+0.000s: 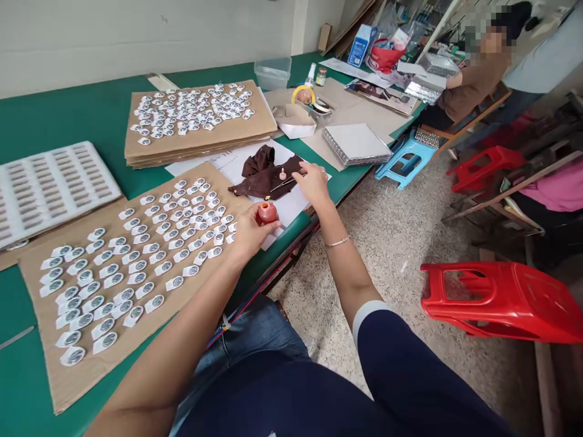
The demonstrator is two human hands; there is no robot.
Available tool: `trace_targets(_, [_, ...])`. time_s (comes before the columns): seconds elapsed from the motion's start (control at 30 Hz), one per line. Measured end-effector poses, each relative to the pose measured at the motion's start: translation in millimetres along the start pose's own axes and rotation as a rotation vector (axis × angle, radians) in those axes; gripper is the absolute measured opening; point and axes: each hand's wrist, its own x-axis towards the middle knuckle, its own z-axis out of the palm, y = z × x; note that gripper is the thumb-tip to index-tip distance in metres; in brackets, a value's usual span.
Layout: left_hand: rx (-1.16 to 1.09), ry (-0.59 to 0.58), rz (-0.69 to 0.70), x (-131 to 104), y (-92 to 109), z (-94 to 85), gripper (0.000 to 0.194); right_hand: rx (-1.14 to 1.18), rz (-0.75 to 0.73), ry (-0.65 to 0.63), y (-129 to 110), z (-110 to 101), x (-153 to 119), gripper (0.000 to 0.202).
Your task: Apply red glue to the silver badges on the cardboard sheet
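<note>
Pot, contents unclear, sits in curled L grip; R grip pinches thin tool.

The surface is smooth and green, running from the lower left of the frame to the upper right, its near edge slanting through the centre. A large cardboard sheet lies flat from lower left to centre. Beyond it, upper left of centre, sits a stack of cardboard. White paper lies mid-frame; a clear plastic tub stands top centre; a brown sheet spreads at upper right; a thin grey strip lies at the lower left edge.
</note>
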Motion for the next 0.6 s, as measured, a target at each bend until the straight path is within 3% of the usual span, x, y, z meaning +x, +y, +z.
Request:
trace_targets(0.1, [0.028,-0.012,0.006,4,-1,-7.7,0.049,0.177,0.08,0.261,31,-23,-40,0.032])
trace_targets(0.23, [0.076,0.084,0.047,3,-6,-18.3,0.046,0.207,0.287,0.347,77,-27,-106,0.042])
trace_targets(0.3, [0.102,0.096,0.044,2,-8,-18.3,0.049,0.204,0.397,0.292,96,-16,-136,0.045])
trace_targets(0.4, [0.169,0.025,0.028,0,-11,-11.4,0.05,0.203,0.52,0.089,115,12,-168,0.039])
trace_targets(0.5, [0.281,0.003,0.044,1,-15,-5.3,0.048,0.213,0.603,-0.111,122,47,-188,0.029])
trace_targets(0.6, [0.33,0.008,0.076,-3,-17,-9.3,0.063,0.251,0.655,-0.238,119,77,-200,0.031])
